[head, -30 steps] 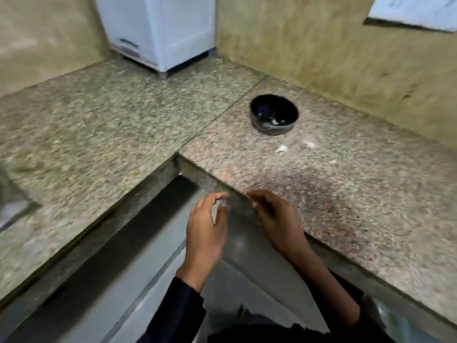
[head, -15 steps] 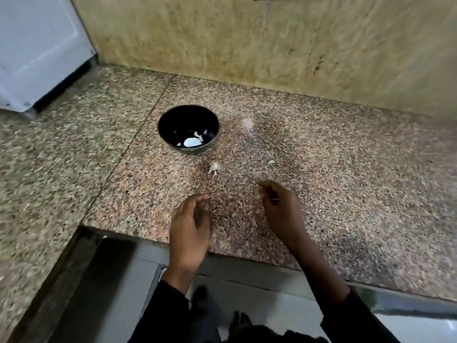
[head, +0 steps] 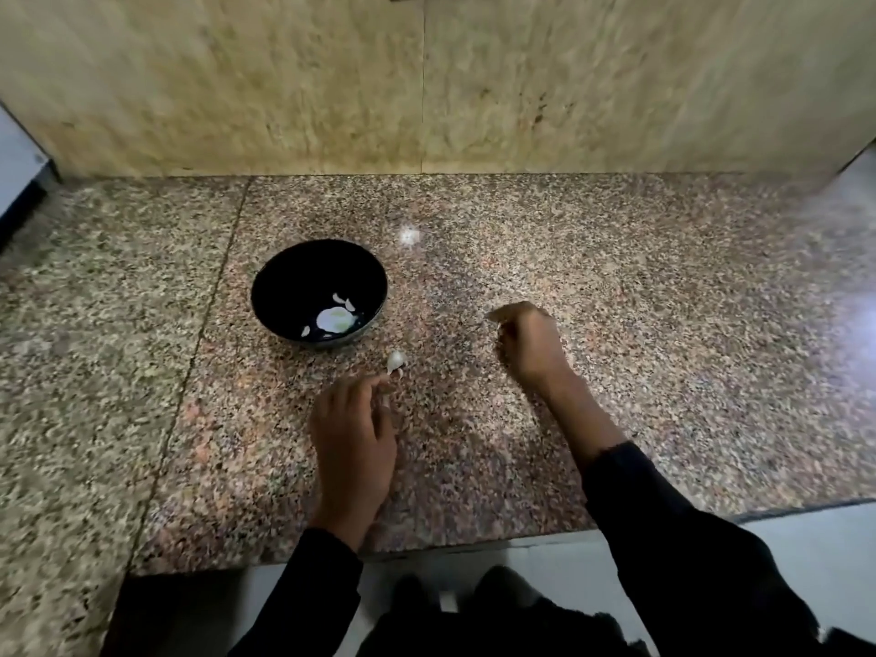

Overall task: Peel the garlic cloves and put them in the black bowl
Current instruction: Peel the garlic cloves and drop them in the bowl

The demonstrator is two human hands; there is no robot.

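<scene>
Speckled granite bench (head: 616, 286), pinkish slab ahead of me, a greyer slab left of a seam. Mottled beige stone wall (head: 284, 87) behind, one vertical joint. A white appliance corner (head: 19, 168) shows at far left. Black bowl (head: 318, 292) stands on the bench left of centre, holding a few pale garlic pieces. One unpeeled garlic clove (head: 396, 360) lies just beside the bowl's near rim. My left hand (head: 353, 438) reaches toward it, fingertips at the clove; contact blurred, cannot tell. My right hand (head: 528, 341) hovers apart, fingers curled; whether it pinches anything, I cannot tell. Dark sleeves on both arms.
</scene>
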